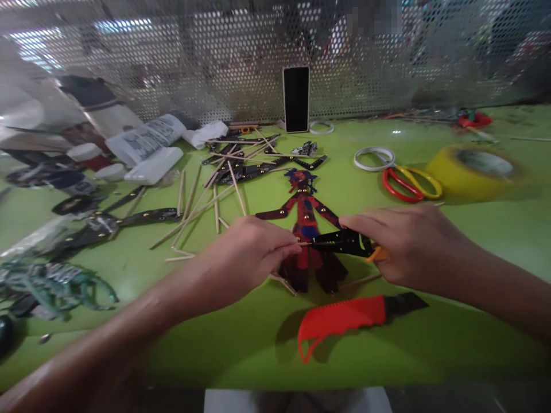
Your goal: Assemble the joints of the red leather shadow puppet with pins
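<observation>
Head view shows us a green tabletop (206, 355) across most of the frame, with a perforated metal screen (215, 80) along the top. Our left hand (247, 246) is at the centre and our right hand (400, 238) right of it, both with fingers closed. Left of the upper middle, we see a jumble of pale sticks (237, 188) over dark pieces. A red-and-black jointed figure (306, 215) lies at the centre, partly behind our hands. Below it is a red-handled cutter (344, 318); at the right, a yellow tape roll (456, 178). Our right fingers clamp a black tool (340, 242) by its orange grip, above the figure. A dark phone (297, 99) stands upright at the top middle. Our left fingers pinch a thin stick (303, 245), its end at the tool's tip.
</observation>
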